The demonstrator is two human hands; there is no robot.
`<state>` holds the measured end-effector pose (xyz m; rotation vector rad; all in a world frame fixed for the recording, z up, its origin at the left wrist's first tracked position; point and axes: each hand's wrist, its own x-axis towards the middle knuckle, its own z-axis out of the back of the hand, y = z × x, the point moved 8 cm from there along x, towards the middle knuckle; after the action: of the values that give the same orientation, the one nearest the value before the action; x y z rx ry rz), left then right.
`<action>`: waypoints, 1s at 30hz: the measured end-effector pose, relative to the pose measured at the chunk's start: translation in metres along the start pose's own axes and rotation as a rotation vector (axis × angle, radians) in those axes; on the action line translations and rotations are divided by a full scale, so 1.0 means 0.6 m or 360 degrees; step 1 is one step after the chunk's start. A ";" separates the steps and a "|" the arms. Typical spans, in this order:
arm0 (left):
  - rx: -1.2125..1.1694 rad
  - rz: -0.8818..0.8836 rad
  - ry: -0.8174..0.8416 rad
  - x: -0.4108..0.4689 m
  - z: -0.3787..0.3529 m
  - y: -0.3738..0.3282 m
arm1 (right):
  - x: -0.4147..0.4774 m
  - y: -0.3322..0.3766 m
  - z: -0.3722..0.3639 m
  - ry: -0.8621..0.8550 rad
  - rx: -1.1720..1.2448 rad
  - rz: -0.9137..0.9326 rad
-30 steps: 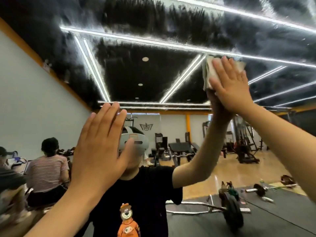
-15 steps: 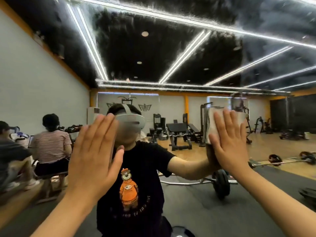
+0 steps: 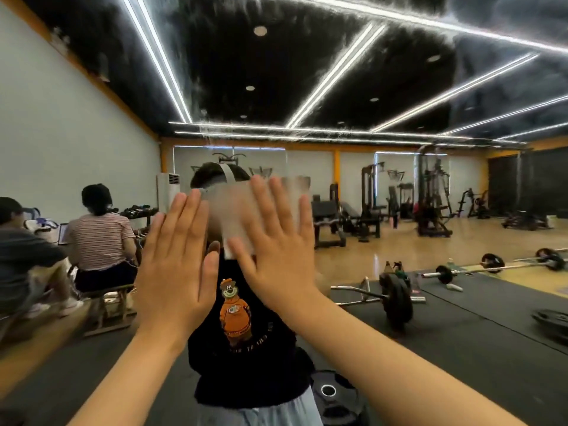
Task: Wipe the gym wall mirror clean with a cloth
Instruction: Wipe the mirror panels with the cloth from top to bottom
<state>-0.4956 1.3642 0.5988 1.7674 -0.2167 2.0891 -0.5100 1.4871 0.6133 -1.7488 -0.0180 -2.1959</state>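
White cloth (image 3: 234, 215), blurred, flat against streaky mirror (image 3: 338, 87) under straight fingers (image 3: 281, 210) of right hand (image 3: 276, 265); left hand (image 3: 178, 265) outspread, empty.

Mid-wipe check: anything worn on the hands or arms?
Nothing: left hand and right hand show no gloves, rings or watch, and both forearms are sleeveless to the frame edge. The reflection shows a black T-shirt with an orange bear print.

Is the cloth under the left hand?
No, the white cloth is pressed flat under the right hand, while the left hand holds nothing.
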 end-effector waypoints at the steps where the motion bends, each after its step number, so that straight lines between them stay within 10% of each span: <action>1: -0.0043 0.0000 -0.0019 0.000 0.002 0.002 | -0.016 0.017 -0.009 0.0026 -0.0004 0.0075; 11: 0.0050 0.0025 0.0013 0.000 0.005 0.001 | -0.190 -0.062 -0.034 0.0200 -0.0235 0.0788; 22: 0.0219 0.0027 0.0001 0.000 -0.002 0.001 | 0.013 -0.238 0.048 -0.0116 -0.0008 -0.0373; 30: 0.0310 0.0052 0.0060 0.001 -0.005 0.001 | -0.281 -0.138 -0.031 0.0123 -0.0011 0.0080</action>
<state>-0.4987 1.3647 0.5990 1.8427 -0.0321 2.2302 -0.5177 1.6032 0.4646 -1.6483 0.0513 -2.2284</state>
